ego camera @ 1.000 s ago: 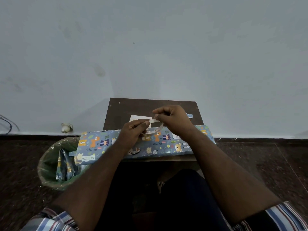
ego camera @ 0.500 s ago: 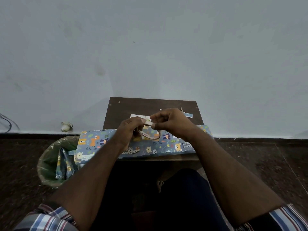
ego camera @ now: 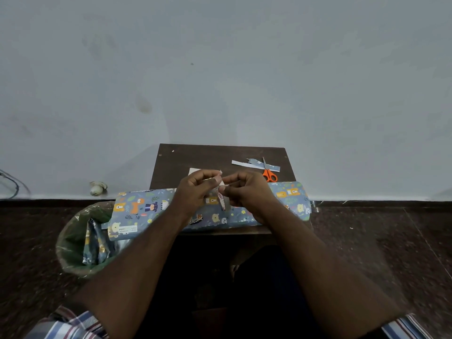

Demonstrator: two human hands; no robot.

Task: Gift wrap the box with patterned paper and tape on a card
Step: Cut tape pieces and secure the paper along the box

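Note:
A long box wrapped in blue animal-print paper [ego camera: 144, 211] lies across the near edge of a small dark wooden table [ego camera: 195, 157]. Above its middle, my left hand [ego camera: 195, 192] and my right hand [ego camera: 247, 192] meet. A clear tape roll [ego camera: 220, 199] hangs edge-on between them, held by my right hand's fingers. My left hand pinches the loose tape end [ego camera: 218, 176] near the thumb. A white card [ego camera: 194, 171] lies flat behind my left hand, mostly hidden.
Orange-handled scissors [ego camera: 269, 173] and paper offcut strips [ego camera: 254, 163] lie at the table's back right. A lined bin [ego camera: 73, 243] with paper scraps stands on the floor to the left. A wall rises right behind the table.
The tape roll has turned from face-on to edge-on between my hands. Both hands stay close together over the box; the scissors now show behind my right hand.

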